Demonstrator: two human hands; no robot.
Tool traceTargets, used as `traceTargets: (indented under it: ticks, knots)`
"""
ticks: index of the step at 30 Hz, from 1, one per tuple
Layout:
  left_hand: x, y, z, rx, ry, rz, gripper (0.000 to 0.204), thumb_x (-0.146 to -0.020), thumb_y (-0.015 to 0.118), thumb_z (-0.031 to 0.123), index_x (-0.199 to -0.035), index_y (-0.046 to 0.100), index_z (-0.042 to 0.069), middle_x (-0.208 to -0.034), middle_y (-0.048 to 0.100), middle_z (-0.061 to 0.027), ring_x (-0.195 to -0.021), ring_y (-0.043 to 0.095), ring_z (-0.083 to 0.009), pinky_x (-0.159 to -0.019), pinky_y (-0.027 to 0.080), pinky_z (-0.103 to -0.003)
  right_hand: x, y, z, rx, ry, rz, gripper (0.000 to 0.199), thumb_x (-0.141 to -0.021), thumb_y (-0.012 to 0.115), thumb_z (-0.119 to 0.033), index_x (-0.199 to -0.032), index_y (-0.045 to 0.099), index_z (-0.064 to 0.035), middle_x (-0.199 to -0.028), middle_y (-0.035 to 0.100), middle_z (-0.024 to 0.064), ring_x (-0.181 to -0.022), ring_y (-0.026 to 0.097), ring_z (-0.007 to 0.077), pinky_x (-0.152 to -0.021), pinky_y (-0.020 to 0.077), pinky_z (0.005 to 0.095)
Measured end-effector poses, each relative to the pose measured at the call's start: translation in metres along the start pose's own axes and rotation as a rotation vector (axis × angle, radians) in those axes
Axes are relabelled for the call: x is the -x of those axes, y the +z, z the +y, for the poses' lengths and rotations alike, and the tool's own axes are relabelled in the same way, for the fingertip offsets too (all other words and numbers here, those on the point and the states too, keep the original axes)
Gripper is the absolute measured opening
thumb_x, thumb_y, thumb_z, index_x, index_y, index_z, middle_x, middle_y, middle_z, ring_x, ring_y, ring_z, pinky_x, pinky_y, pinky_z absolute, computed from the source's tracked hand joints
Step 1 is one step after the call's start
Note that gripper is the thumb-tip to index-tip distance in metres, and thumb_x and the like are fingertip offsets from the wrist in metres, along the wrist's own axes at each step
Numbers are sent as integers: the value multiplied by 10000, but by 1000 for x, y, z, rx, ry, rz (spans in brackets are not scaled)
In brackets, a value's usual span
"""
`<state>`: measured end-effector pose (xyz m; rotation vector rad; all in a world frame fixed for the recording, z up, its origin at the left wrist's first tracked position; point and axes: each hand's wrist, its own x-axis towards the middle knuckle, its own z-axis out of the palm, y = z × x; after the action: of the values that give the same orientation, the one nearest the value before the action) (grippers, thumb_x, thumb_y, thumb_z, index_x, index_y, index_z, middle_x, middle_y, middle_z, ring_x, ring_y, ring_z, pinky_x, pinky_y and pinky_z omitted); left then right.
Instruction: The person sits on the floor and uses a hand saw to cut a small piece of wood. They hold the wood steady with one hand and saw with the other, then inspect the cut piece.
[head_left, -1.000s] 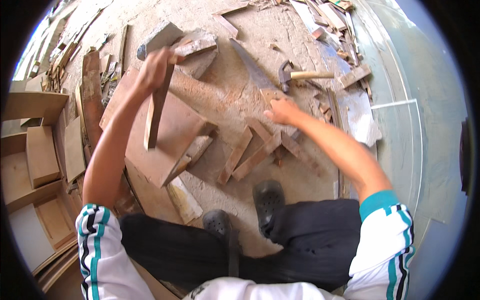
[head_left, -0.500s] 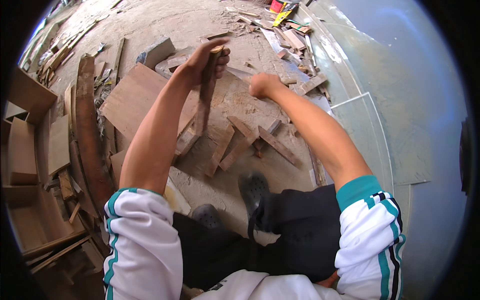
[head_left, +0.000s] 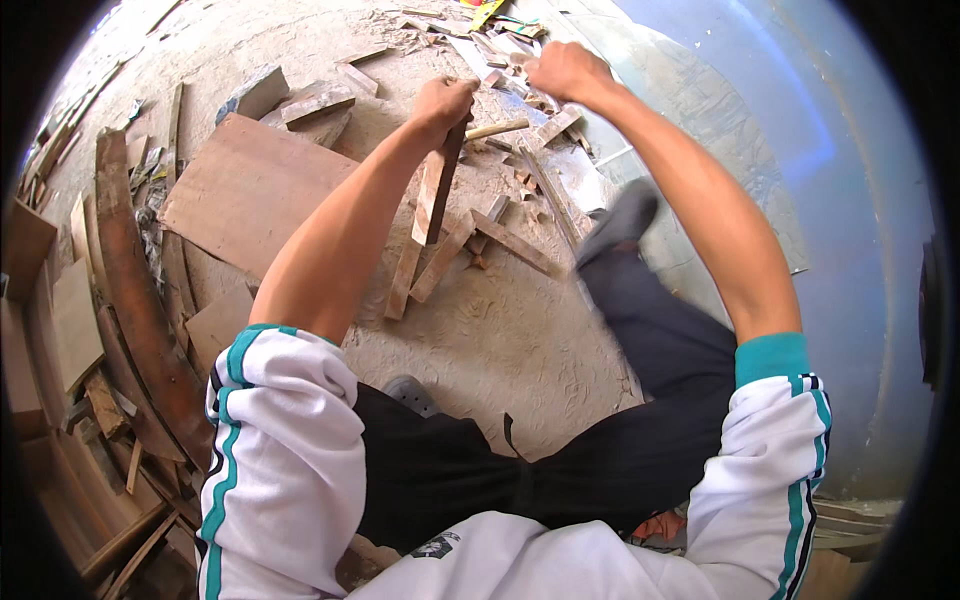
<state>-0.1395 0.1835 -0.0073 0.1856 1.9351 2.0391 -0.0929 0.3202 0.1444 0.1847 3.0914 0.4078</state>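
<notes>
My left hand [head_left: 443, 105] is closed around the upper end of a dark-edged wooden strip [head_left: 433, 195], which hangs down with its lower end over loose wood offcuts. Farther right and slightly higher, my right hand [head_left: 568, 70] is a fist. What it grips is hard to tell against the cluttered background. Below the strip, several short wood offcuts [head_left: 443, 258] lie crossed on the dusty ground. My hands are apart.
A brown board [head_left: 255, 190] and a stone block [head_left: 252, 93] lie to the left. Beyond them, long planks [head_left: 135, 260] and wooden boxes line the left edge. Scrap wood [head_left: 560, 125] is scattered ahead. My right shoe [head_left: 620, 222] is over at the right, beside a smooth bluish surface [head_left: 830, 250].
My right hand has moved up and right; a pale, flat, blade-like shape showed at its fist earlier. My left hand shifted slightly right with the strip. My right foot swung outward.
</notes>
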Motion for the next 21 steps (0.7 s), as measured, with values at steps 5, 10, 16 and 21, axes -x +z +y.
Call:
traceTargets:
  ticks: [5,10,16,21]
  knots:
    - [-4,-32,-25,-232,-16,-35,395,-921,676,382,-940,698,-11,-817,681,-76,-677,632,-162,-675,527,-330,-93,-41,-38,158,-27,-102,519,-963,459,-438,-1152,733,-40,-1065,721,265,-1051,723,277,-933,536,489]
    - [-28,-28,-36,-79,-123,170,412,-889,645,385,-788,728,-6,-767,731,-159,-686,703,-236,-713,552,-401,-145,4,-36,-86,-186,238,528,-907,498,-297,-1335,563,6,-1183,686,254,-1147,654,392,-994,512,465]
    - [35,-8,-132,-182,-228,122,494,-957,641,457,-747,664,11,-735,645,-73,-669,585,-150,-627,474,-317,-65,101,-12,-128,-335,71,471,-961,515,-446,-1046,714,-28,-974,724,241,-909,708,402,-822,554,525]
    - [53,-31,-134,-222,-216,107,440,-942,687,419,-879,709,-17,-729,657,-70,-694,618,-136,-668,511,-318,-8,229,53,-209,-529,36,318,-994,543,-343,-942,603,-35,-820,676,185,-712,659,362,-671,507,489]
